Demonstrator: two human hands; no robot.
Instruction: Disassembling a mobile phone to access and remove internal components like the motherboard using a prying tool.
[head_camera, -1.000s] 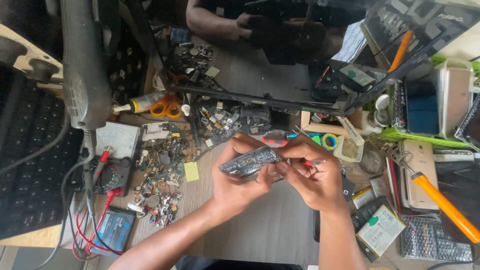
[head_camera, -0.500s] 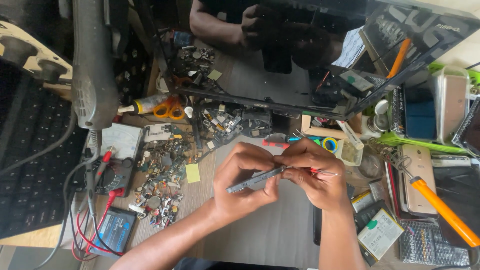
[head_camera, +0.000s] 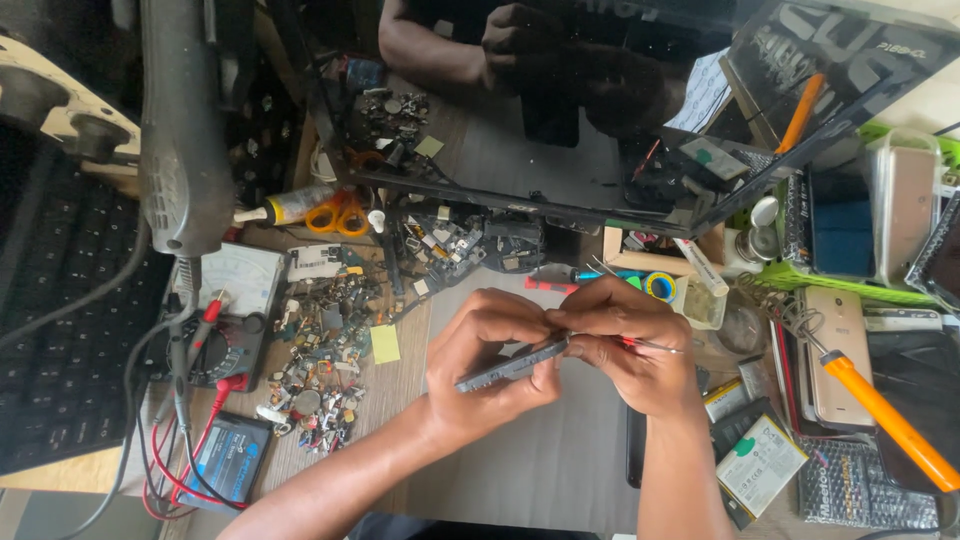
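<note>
Head view looks straight down on two hands meeting over a cluttered surface (head_camera: 520, 470). Left hand (head_camera: 490, 365) is clenched around a slim grey phone (head_camera: 510, 365), holding it edge-up and tilted, with the fingers curled over its upper end and the thumb beneath. Right hand (head_camera: 630, 350) touches the phone's upper end and grips a thin metal tool with a red handle (head_camera: 640, 345), which pokes out to the right between its fingers. Both hands press together at that end of the phone.

Just left of the left hand lies a yellow sticky note (head_camera: 385, 343), and beyond it a heap of small electronic parts (head_camera: 325, 360). Farther left sit a multimeter (head_camera: 225, 340) with red leads and a flat blue battery (head_camera: 230, 455). Beyond the hands, orange-handled scissors (head_camera: 335, 215) lie beside a glue bottle (head_camera: 285, 205). Right of the right hand rest a gold phone (head_camera: 835, 350), face down, and a soldering iron with an orange handle (head_camera: 885, 420). Near the right wrist lies a white battery pack (head_camera: 760, 465).
</note>
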